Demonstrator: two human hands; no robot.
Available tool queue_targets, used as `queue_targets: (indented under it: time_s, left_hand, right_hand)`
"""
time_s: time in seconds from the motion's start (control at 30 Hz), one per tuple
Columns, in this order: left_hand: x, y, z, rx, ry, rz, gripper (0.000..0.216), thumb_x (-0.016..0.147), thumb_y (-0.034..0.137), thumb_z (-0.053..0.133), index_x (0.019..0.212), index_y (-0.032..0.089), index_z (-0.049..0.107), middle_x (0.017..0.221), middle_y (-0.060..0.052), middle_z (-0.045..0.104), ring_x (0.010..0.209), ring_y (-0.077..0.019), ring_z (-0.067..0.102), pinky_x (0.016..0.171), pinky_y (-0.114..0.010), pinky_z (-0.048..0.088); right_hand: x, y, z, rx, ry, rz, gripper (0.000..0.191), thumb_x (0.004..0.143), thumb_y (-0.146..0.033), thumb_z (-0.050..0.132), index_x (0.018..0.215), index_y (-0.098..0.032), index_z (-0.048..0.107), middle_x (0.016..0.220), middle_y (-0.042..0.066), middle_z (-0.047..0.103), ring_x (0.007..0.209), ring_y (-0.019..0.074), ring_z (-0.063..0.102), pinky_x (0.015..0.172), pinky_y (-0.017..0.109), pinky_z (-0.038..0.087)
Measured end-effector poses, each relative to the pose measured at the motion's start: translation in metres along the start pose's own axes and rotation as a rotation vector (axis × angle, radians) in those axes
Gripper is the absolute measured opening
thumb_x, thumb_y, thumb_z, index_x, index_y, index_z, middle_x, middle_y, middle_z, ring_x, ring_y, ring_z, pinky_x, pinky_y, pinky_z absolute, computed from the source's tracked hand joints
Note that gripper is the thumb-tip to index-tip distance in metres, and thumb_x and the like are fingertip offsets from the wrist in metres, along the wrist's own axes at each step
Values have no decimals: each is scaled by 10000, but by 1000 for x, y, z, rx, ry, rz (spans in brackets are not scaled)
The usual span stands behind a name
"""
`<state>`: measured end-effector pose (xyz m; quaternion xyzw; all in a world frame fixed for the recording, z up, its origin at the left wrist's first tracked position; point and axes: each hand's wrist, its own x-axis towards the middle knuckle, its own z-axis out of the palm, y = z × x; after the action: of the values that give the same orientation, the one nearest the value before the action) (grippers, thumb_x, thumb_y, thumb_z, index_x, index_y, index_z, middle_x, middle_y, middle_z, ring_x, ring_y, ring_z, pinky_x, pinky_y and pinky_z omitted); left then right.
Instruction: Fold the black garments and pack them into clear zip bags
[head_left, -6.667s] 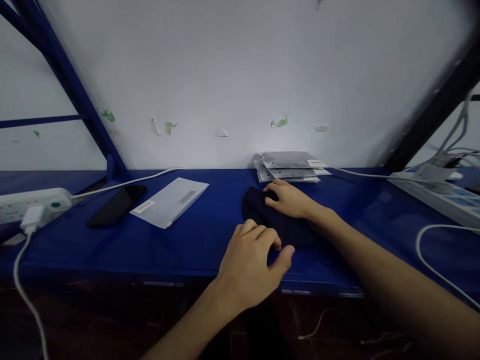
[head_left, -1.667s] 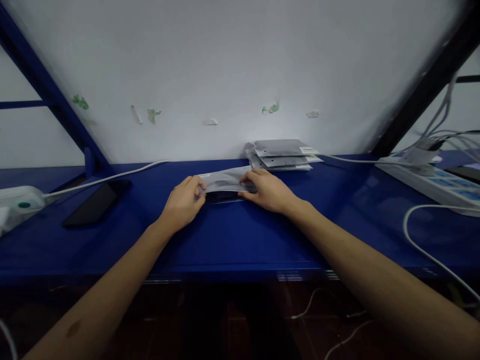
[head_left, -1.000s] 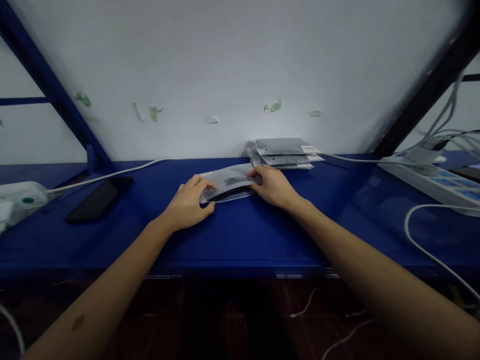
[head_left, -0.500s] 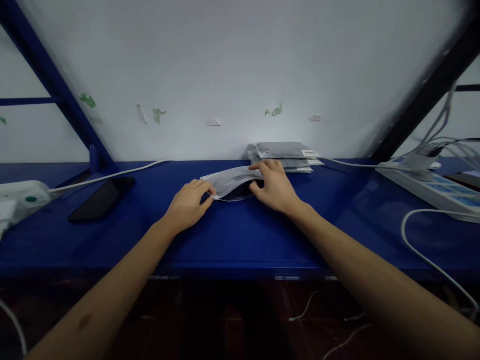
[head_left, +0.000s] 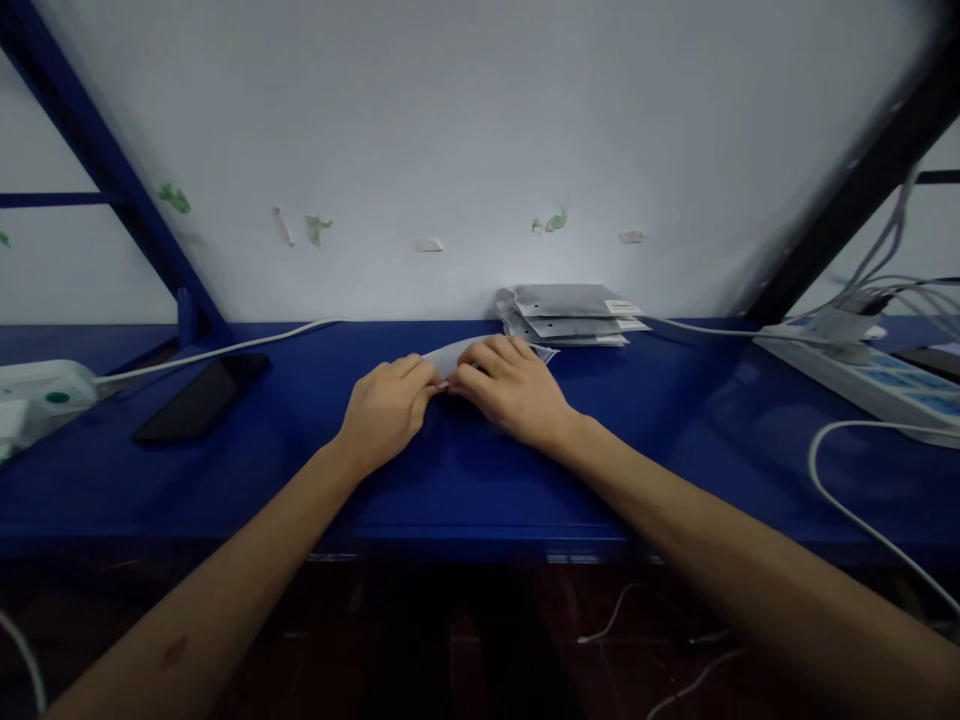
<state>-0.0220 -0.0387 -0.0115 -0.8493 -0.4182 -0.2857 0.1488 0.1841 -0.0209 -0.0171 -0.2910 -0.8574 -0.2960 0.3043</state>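
From the wall (head_left: 480,140), the blue desk (head_left: 480,480) runs to an edge below the wrists, with room there and to both sides. Palms down, forearms (head_left: 270,530) slanting inward, the left hand (head_left: 388,405) and right hand (head_left: 517,393) almost meet. The stack (head_left: 570,308) sits just beyond; before it, partly covered, the bag (head_left: 453,357) has its near side pinched in both hands' bent fingers.

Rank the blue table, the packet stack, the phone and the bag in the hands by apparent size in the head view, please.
1. Blue table
2. Packet stack and phone: too close to rank surely
3. Bag: visible part only, the rest is hidden
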Motion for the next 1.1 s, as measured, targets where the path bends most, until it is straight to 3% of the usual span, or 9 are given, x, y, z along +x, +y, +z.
queue_targets:
  time_s: [0.3,0.4,0.5,0.57,0.67,0.73,0.8,0.97,1.1]
  left_hand:
    - [5,-22,-7,-71,362,-236,110,929,211,493,830,223,540,888,-45,663,854,-218,622,797,-367,482]
    - [4,-22,-9,-96,411,-222,122,948,280,502,839,227,521,896,-55,667,883,-231,615,826,-385,480]
    - [1,-16,-11,-201,323,-100,225,999,356,413,856,226,527,974,-67,683,936,-227,617,890,-403,474]
    - [0,-14,-12,-254,209,-61,306,1021,407,345,908,222,562,1084,-80,685,1028,-235,611,956,-426,462]
    - [-1,-13,-12,-249,-70,-104,401,1027,478,305,1088,235,618,1308,-68,641,1223,-259,554,1072,-477,408]
    - [0,-12,-12,-208,-258,-141,460,1027,522,286,1204,261,621,1426,-39,583,1333,-266,492,1139,-492,350]
    - [1,-11,-10,-142,-359,-195,529,1024,567,247,1289,279,604,1489,-23,537,1397,-282,440,1160,-507,326]
    - [2,-20,-5,82,-321,-451,624,980,667,243,1305,290,620,1441,-115,576,1332,-419,484,1028,-667,374]
    - [4,-31,-8,221,-175,-746,846,882,811,267,1235,125,614,1149,-292,668,1177,-506,549,900,-672,429]
  right_hand:
    - [-24,50,-1,-64,-43,417,263,1013,-346,462,975,-217,688,998,110,674,956,274,541,802,405,394]
    - [-33,62,1,-2,-99,548,231,1000,-336,487,1011,-219,686,1002,99,693,920,263,593,719,364,419]
    - [-35,62,2,98,-147,628,199,987,-308,513,1056,-234,685,1064,75,720,887,240,646,670,331,436]
    - [-33,57,4,184,-199,591,210,982,-281,517,1092,-245,691,1097,63,731,922,234,668,707,331,467]
    - [-29,48,7,313,-266,487,280,990,-256,476,1173,-257,688,1169,57,728,1026,230,671,797,344,500]
    - [-28,45,8,345,-257,483,314,993,-265,456,1211,-254,681,1201,63,719,1036,228,670,822,355,506]
    - [-28,44,8,342,-226,521,313,981,-274,465,1199,-244,688,1177,71,722,980,224,676,810,361,505]
    - [-29,47,8,398,-158,634,249,927,-242,514,1067,-209,718,1024,67,744,833,194,665,745,338,489]
    - [-29,47,12,474,-113,696,223,904,-244,541,1019,-204,728,951,58,755,812,192,664,746,335,484]
